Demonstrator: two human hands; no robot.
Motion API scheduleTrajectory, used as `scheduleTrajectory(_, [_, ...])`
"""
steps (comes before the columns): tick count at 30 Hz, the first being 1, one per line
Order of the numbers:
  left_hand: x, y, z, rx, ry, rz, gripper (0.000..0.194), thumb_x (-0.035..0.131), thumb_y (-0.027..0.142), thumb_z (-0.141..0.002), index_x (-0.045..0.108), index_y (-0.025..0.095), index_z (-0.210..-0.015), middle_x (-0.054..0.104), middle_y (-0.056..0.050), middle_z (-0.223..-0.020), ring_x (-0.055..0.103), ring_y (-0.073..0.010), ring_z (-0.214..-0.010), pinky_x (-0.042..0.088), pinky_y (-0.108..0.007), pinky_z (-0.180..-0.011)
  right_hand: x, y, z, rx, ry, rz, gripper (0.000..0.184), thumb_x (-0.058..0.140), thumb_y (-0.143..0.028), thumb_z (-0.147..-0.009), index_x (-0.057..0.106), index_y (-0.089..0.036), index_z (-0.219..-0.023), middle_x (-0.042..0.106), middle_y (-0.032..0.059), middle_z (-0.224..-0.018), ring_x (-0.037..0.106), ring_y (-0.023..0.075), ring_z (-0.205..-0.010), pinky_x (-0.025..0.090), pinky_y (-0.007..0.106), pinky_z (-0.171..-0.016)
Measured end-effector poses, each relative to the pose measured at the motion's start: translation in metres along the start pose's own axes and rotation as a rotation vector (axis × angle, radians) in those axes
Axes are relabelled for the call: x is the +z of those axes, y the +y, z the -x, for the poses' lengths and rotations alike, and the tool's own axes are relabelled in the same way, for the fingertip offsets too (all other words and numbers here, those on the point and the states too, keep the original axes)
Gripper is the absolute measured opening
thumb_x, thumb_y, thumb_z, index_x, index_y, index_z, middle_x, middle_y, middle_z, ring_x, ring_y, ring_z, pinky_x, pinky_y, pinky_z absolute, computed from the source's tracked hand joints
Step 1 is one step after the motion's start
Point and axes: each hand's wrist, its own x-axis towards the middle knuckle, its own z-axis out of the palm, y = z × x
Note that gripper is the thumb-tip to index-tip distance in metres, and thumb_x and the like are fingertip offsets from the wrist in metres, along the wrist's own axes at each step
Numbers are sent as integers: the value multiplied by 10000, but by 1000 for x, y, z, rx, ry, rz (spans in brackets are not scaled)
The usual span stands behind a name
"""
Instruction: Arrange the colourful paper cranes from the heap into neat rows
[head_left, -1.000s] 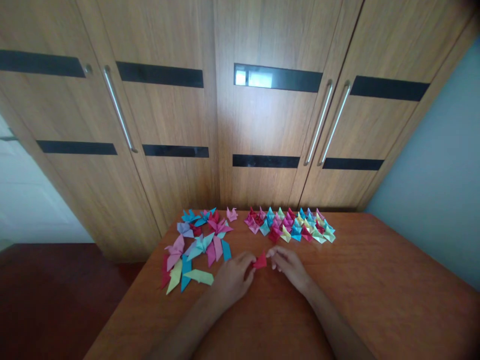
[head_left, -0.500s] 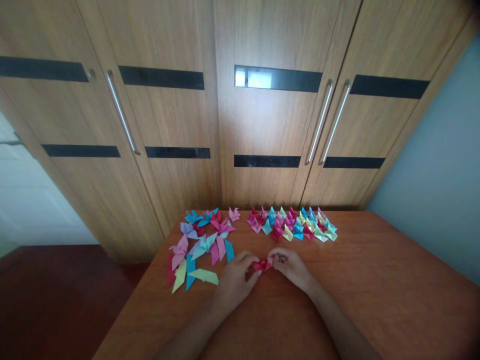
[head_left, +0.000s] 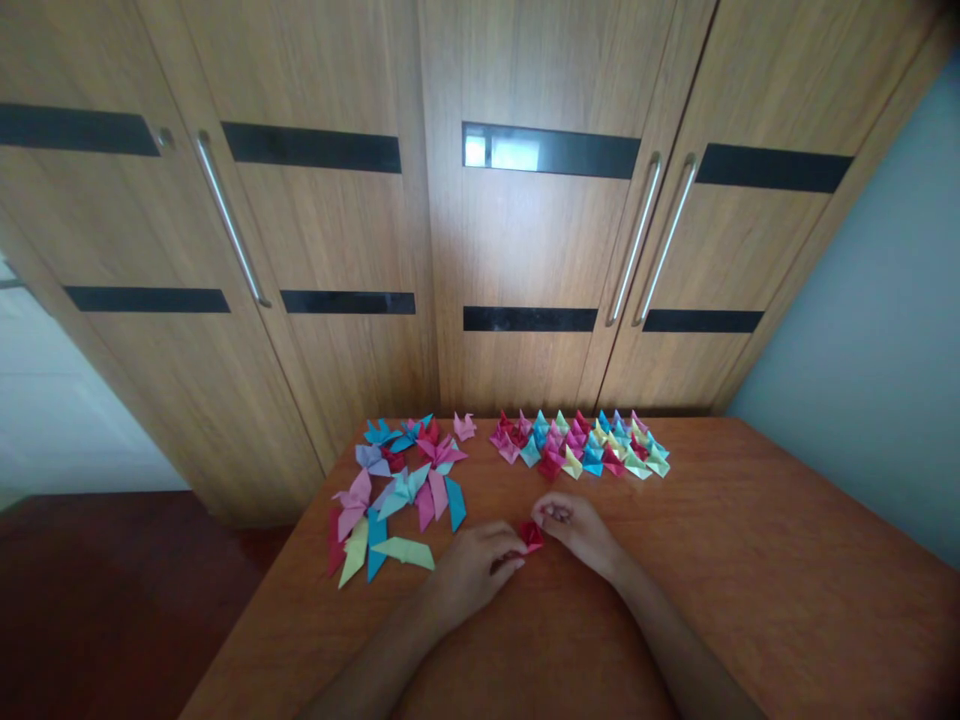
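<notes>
A small red folded paper piece (head_left: 532,538) is between my two hands, low over the front middle of the table. My left hand (head_left: 476,565) pinches its left side, with thumb and forefinger close together. The curled fingers of my right hand (head_left: 576,530) close on its upper right corner. Loose folded paper birds and strips lie left of my left hand, the nearest being a pale green folded strip (head_left: 406,552). Beyond my hands stand rows of small folded paper pieces (head_left: 577,445) in red, pink, blue, yellow and green.
The wooden table (head_left: 750,560) runs out to the right. A pink paper crane (head_left: 464,427) sits at the back between the two groups. Behind the table rises a wooden wardrobe (head_left: 360,230) with metal handles; a pale wall (head_left: 862,330) is on the right.
My left hand has shifted slightly lower, and the red paper piece now appears tilted and more opened out. My right hand stays near its upper corner. The whole view has moved a little.
</notes>
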Motion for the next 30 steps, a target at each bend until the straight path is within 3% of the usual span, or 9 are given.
scheduleTrajectory(6, [-1, 0, -3, 19, 19, -73, 123, 525, 163, -865, 634, 211, -891, 639, -9, -891, 579, -127, -826, 435, -210, -743, 0, 1, -2, 0, 81, 77, 256, 508, -375, -832, 643, -171, -907, 598, 4, -685, 533, 131, -623, 407, 235, -593])
scheduleTrajectory(12, [-7, -5, -21, 9, 63, -239, 168, 468, 195, -899, 634, 197, -922, 638, -29, -908, 584, -140, -838, 444, -226, -752, -11, 11, -4, 9, 236, 336, 257, 439, -334, -839, 650, -189, -850, 615, 15, -661, 554, 151, -607, 399, 247, -591])
scheduleTrajectory(16, [-9, -11, -44, -17, 81, -356, 215, 428, 218, -917, 641, 193, -898, 636, -38, -904, 588, -149, -838, 450, -236, -749, -13, 11, -3, 23, 209, 508, 231, 443, -291, -827, 659, -212, -809, 633, 9, -674, 560, 155, -615, 382, 247, -606])
scheduleTrajectory(21, [-2, -18, -71, -74, 100, -450, 239, 401, 232, -930, 640, 211, -933, 639, -36, -934, 591, -156, -859, 449, -249, -773, -10, 9, -2, 39, 198, 564, 230, 438, -272, -828, 662, -222, -829, 631, 2, -663, 559, 149, -610, 359, 232, -586])
scheduleTrajectory(30, [13, -27, -85, -148, 80, -495, 234, 400, 234, -925, 632, 207, -913, 632, -52, -924, 587, -176, -881, 450, -266, -778, -11, 6, -2, 62, 173, 616, 206, 458, -265, -833, 659, -223, -816, 636, -3, -668, 550, 135, -615, 326, 222, -578])
